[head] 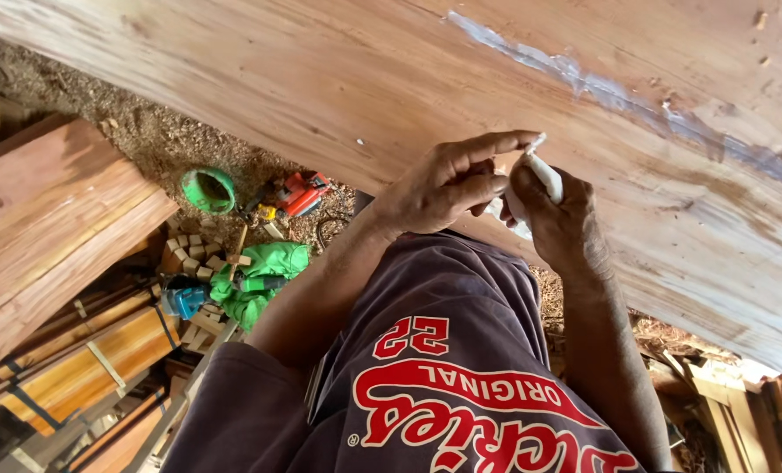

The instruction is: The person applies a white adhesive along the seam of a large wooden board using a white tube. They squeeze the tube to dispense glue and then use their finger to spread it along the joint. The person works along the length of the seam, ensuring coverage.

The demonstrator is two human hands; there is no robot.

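Observation:
My right hand [559, 226] is closed around a small white tube [544, 175], held against the underside edge of a big reddish wood slab [321, 79]. My left hand [443, 186] meets it from the left. Its index finger stretches to the tube's tip, its thumb sits below, and its other fingers are curled. A whitish-grey streak of filler [597, 88] runs along a crack in the slab, up and to the right of both hands. My dark printed shirt fills the bottom of the view.
Sawdust-strewn ground lies below, with a green round container [208, 189], a red power tool [299, 193], a green cloth [264, 271] and several small wood blocks [190, 254]. Stacked strapped planks [76, 350] lie at the left. More lumber [732, 412] is at the lower right.

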